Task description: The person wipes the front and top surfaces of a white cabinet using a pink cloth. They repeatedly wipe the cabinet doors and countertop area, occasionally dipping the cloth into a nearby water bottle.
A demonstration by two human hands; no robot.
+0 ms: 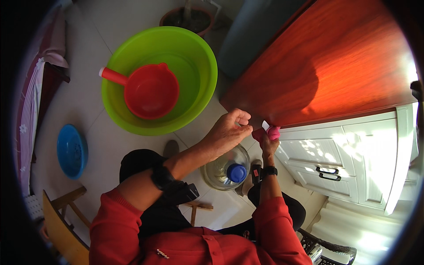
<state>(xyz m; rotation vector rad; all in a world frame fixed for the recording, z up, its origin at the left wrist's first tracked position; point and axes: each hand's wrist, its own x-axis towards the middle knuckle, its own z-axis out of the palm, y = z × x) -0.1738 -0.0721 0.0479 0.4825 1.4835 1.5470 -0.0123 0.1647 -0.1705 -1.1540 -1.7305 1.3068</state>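
My left hand (pixel 230 131) is raised over the gap between the green basin and the wooden tabletop, its fingers curled loosely with no object seen in them. At the near corner of the tabletop, my right hand (pixel 270 144) grips a pink cloth (pixel 274 132); a white tag or piece (pixel 265 126) sticks up beside it. Between my legs on the floor stands a large clear bottle (pixel 215 174) with a blue cap (pixel 236 173). A red plastic dipper (pixel 152 91) lies inside the large green plastic basin (pixel 206 109).
The reddish wooden tabletop (pixel 298 73) juts in at the upper right, above white cabinet doors (pixel 313 150). A blue basin (pixel 71 150) is on the floor at left. A potted plant (pixel 187 21) stands beyond the green basin, and a wooden stool or chair (pixel 63 225) at lower left.
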